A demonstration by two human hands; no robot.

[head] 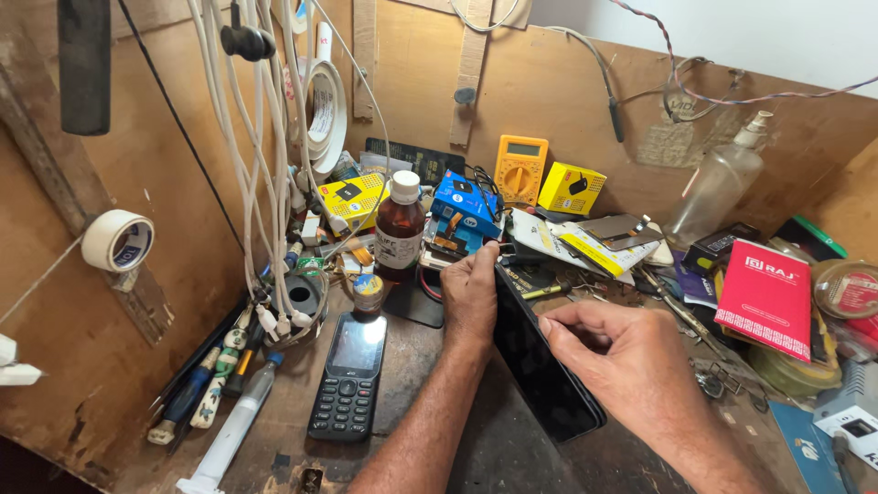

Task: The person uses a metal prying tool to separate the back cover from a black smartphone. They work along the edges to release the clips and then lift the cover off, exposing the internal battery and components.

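Observation:
A black smartphone (541,370) stands tilted on its long edge on the wooden workbench (430,402), held between both hands. My left hand (470,295) grips its far top end with the fingers curled over the edge. At the near right side, my right hand (622,352) pinches the upper edge with thumb and fingertips. A black keypad phone (348,377) lies flat to the left of my left forearm.
A brown bottle with a white cap (400,230) stands behind the keypad phone, a small jar (368,293) beside it. A yellow multimeter (520,168), small boxes, a red booklet (765,297), screwdrivers (212,384), a syringe (233,428), tape rolls and hanging white cables (265,183) crowd the bench.

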